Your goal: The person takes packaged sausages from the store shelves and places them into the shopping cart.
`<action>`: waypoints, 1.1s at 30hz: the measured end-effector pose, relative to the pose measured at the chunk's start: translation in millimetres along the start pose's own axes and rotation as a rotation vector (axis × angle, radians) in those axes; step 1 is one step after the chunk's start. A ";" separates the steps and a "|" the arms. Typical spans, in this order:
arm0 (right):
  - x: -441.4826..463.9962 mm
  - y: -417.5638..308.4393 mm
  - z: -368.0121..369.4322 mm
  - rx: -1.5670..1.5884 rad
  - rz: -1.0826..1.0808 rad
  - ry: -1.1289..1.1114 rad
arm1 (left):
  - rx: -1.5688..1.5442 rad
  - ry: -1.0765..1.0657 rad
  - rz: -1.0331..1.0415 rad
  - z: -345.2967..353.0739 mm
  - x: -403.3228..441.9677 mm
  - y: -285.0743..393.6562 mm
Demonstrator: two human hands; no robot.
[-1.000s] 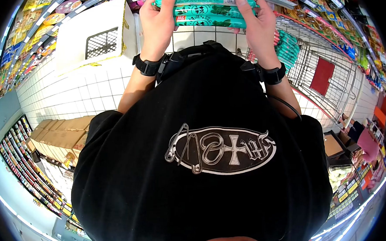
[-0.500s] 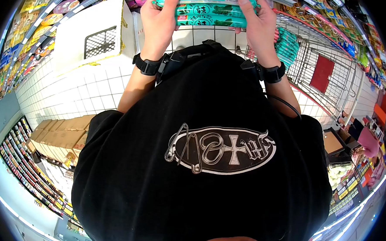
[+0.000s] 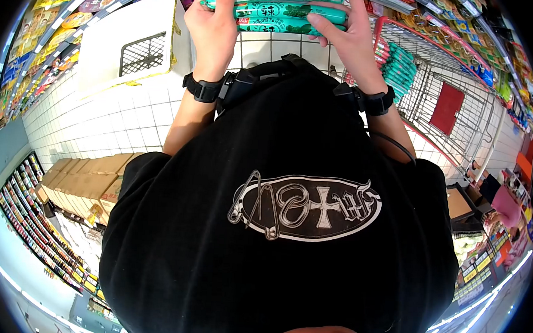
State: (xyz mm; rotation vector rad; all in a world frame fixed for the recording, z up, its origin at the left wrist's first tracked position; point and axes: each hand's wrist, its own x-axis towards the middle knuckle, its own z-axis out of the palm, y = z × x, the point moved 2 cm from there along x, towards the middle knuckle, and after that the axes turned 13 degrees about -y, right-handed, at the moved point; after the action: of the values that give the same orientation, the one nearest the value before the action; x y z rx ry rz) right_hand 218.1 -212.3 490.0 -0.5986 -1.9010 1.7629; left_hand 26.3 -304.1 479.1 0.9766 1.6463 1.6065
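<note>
Both hands hold a stack of green-wrapped sausages [image 3: 271, 11] in front of me at the top of the head view. They look like long tubes lying side by side, with dark print. My left hand [image 3: 212, 34] is closed around their left ends, thumb on top. My right hand [image 3: 352, 43] grips the right ends, its thumb pressed across the lower tubes. More green and red packs [image 3: 398, 68] lie in the wire shopping cart [image 3: 430, 84] to the right of my right hand. Part of the stack's far side is cut off by the frame edge.
A large white box [image 3: 100, 52] with a black grid panel stands at left on the tiled floor [image 3: 124, 114]. Stocked shelves [image 3: 56, 47] line both sides. Brown cartons [image 3: 85, 181] are stacked at lower left. Another person [image 3: 506, 200] is at far right.
The sausages have shifted slightly left. My right thumb has slid inward and down, from the upper tubes onto the lower ones. My left hand keeps its hold.
</note>
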 end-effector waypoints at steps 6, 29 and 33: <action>2.7 8.9 -1.8 -0.042 0.018 0.067 | -0.018 -0.004 -0.095 2.3 -1.0 7.1; 6.2 18.2 -11.6 -0.217 -0.142 0.017 | -0.111 0.001 -0.044 7.0 -0.5 9.5; 2.3 18.6 -11.5 -0.183 -0.107 0.056 | -0.047 -0.008 -0.015 7.5 -2.7 5.3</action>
State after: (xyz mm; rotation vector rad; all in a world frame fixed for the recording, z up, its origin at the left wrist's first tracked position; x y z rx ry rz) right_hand 223.3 -200.4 472.2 -0.5922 -2.0302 1.5017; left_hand 34.5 -302.5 483.8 0.9432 1.5997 1.6219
